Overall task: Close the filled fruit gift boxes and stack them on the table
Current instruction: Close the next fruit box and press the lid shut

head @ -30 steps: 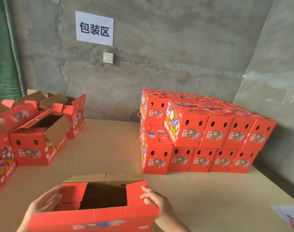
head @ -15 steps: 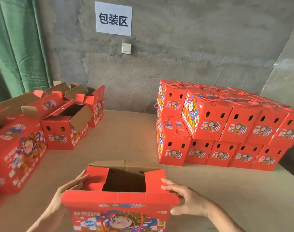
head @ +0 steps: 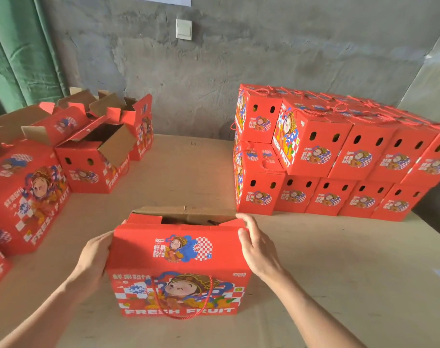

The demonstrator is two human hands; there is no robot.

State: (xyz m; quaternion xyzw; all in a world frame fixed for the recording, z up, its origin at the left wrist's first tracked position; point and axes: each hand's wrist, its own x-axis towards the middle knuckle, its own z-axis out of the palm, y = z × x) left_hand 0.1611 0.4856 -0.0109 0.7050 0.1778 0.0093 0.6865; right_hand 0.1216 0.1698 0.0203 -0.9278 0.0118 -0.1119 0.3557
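Head view: red gift box [head: 178, 267] near the table [head: 327, 272] front edge, its near lid flap folded most of the way over, far brown flap [head: 186, 213] upright; left hand [head: 93, 257] and right hand [head: 256, 249] pressed flat against its 2 ends; closed boxes [head: 339, 156] stacked 2 high toward the right far corner; open boxes [head: 96, 156] along the left edge.
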